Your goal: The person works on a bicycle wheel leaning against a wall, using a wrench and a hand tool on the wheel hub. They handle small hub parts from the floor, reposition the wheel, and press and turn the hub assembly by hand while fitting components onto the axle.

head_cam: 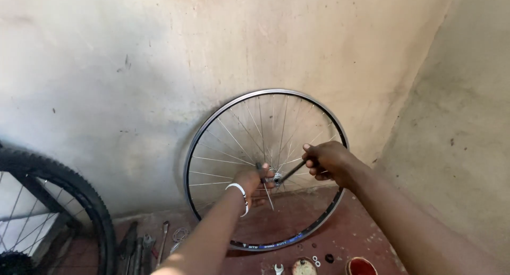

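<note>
A bare spoked wheel rim (265,169) stands upright on the red floor (366,238), leaning on the far wall. A tyred bicycle wheel (58,211) stands at the near left. The left hand (254,183), grip clamped, holds the hub (276,178). The right hand (326,161) grips what looks like a spanner (291,172) reaching to the hub.

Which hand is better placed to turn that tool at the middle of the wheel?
Probably the right hand: it grips the free end of the tool, whose tip sits at the hub. The left hand is at the hub itself, holding there.
</note>
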